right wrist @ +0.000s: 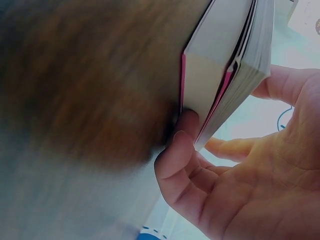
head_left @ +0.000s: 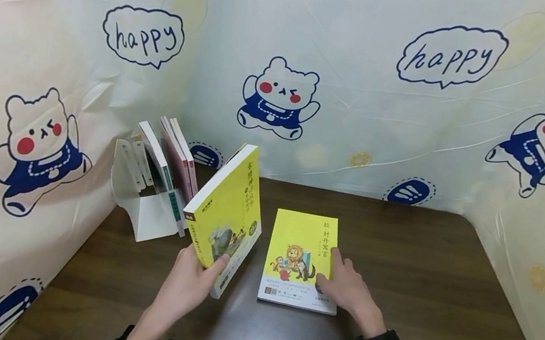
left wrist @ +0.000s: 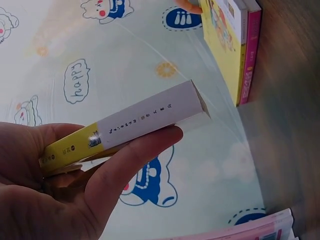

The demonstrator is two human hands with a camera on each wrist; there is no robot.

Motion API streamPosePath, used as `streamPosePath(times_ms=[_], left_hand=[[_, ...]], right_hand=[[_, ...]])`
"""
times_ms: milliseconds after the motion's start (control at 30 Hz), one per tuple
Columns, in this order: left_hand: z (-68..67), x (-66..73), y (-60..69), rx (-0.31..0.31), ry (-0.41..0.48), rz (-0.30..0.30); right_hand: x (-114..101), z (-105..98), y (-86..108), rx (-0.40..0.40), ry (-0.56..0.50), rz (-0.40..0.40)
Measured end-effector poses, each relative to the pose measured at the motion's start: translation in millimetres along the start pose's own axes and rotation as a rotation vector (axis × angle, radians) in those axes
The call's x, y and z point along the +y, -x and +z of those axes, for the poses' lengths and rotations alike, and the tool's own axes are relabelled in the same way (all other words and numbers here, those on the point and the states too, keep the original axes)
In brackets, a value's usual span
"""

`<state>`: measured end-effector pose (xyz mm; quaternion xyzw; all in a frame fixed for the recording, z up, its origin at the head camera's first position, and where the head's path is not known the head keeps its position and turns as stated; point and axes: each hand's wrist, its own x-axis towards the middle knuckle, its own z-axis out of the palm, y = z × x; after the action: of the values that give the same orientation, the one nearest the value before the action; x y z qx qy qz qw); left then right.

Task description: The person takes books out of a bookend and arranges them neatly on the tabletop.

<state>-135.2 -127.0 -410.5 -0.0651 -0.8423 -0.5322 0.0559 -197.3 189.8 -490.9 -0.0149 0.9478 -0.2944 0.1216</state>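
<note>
My left hand grips a thick yellow book by its lower part, thumb on the front cover, the book raised and tilted. The left wrist view shows the spine of this book between thumb and fingers of the hand. A yellow book with a lion picture lies flat, on top of a pink-spined book. My right hand holds this stack at its right edge; in the right wrist view, curled fingers touch the page side of the stack.
At the back left of the brown table, a white book holder stands with several books leaning in it, just left of the raised book. A patterned cloth hangs behind the table and along both sides.
</note>
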Motion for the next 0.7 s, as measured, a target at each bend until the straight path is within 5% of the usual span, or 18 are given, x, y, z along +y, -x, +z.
streamPosePath(times_ms=[700], left_hand=[[11.6,6.8,1.2,-0.066,0.018,-0.004]], right_hand=[[-0.1,1.0,-2.5,0.003,0.025,-0.012]])
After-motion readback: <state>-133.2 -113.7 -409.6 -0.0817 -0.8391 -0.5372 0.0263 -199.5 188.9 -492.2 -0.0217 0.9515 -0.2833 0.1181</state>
